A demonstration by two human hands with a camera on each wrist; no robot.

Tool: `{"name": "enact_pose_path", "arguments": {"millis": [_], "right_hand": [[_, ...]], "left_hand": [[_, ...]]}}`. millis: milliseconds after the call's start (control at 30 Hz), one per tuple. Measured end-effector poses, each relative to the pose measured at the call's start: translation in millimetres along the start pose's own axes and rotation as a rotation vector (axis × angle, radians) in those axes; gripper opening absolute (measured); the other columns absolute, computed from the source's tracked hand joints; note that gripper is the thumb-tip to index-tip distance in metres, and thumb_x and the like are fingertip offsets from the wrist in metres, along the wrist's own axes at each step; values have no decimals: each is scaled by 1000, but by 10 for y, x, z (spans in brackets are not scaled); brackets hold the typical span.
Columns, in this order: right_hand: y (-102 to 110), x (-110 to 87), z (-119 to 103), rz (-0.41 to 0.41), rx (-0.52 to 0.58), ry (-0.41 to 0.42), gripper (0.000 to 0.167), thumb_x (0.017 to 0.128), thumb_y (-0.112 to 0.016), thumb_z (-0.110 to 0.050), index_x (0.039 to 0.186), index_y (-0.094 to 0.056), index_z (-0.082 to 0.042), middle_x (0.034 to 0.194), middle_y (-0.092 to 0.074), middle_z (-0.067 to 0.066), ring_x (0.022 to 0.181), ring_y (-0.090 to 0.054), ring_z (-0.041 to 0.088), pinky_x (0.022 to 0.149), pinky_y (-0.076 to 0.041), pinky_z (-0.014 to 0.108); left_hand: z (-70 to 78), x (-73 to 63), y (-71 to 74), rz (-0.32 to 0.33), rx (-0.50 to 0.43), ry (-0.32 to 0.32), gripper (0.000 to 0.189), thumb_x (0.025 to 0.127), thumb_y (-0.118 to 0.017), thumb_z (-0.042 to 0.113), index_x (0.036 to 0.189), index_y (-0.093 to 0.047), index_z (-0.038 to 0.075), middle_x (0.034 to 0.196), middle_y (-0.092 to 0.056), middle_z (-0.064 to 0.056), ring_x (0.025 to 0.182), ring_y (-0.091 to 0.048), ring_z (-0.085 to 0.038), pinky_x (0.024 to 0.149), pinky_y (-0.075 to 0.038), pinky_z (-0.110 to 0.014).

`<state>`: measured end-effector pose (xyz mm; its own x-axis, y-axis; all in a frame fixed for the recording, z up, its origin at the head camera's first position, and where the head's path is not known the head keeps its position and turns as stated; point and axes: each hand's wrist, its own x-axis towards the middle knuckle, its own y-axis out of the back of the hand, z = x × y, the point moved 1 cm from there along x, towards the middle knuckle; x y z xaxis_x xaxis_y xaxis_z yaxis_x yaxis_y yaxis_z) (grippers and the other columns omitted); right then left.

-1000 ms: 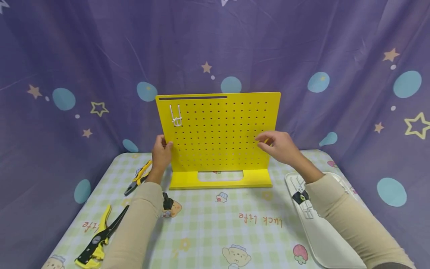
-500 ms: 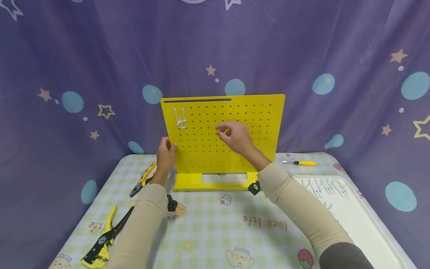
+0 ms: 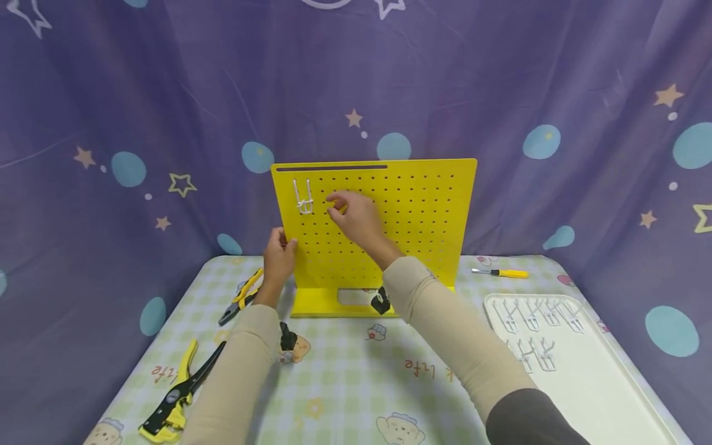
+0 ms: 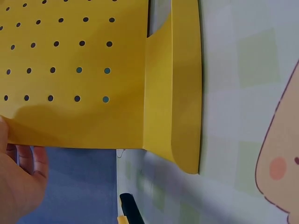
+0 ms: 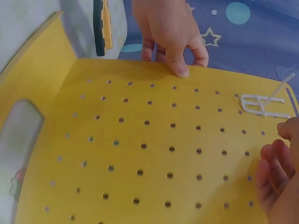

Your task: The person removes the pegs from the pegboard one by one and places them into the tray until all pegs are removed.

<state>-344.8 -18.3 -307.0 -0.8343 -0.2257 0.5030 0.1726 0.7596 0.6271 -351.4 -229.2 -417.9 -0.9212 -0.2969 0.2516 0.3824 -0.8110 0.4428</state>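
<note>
A yellow pegboard stands upright on the table. At its left edge, my left hand grips the board, thumb on the front and fingers behind, as the right wrist view also shows. One white wire hook hangs at the board's upper left; its prongs stick out in the right wrist view. Just right of that hook is my right hand, in front of the board with fingers bent and thumb apart. Nothing shows between those fingers in the right wrist view, where part of the hand is cut off.
A white tray with several wire hooks lies on the right. Behind it is a yellow-handled screwdriver. Pliers and a yellow-and-black wire stripper lie on the left. A purple curtain hangs behind.
My right hand has moved left across the board, from its right side to near the hung hook. The left hand keeps its grip on the edge. The view has shifted slightly.
</note>
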Motion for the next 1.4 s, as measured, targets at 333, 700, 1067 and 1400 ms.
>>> {"name": "enact_pose_path", "arguments": {"millis": [333,700,1067,1400], "right_hand": [[-241,172,-257,-37,-107,27,26,99,-65,-26,124,-71,-24,106,-72,-4,89,-64,12,75,-54,25],[-333,222,-302,-28,-174,-31,24,100,-65,-27,123,-72,-26,106,-73,-5,85,-64,11,68,-52,24],[-411,215,-302,48,-178,-22,21,101,-63,-30,116,-75,-24,104,-74,-4,85,-65,12,72,-54,26],[-461,194,-353,106,-214,-12,19,101,-62,-32,112,-77,-25,104,-74,-5,92,-67,12,77,-55,28]], "left_hand": [[17,-7,6,-8,2,-7,25,104,-53,20,126,-50,9,123,-63,-18,115,-62,-35,97,-53,-51],[38,-2,-29,-17,19,-29,22,104,-54,21,123,-49,10,119,-64,-17,112,-62,-34,95,-53,-50],[40,-10,-7,2,26,-40,23,104,-54,19,124,-49,9,120,-64,-18,113,-64,-34,95,-54,-49],[14,-14,30,-1,38,-37,23,104,-53,20,124,-48,9,121,-64,-18,114,-63,-34,96,-54,-49]]}}
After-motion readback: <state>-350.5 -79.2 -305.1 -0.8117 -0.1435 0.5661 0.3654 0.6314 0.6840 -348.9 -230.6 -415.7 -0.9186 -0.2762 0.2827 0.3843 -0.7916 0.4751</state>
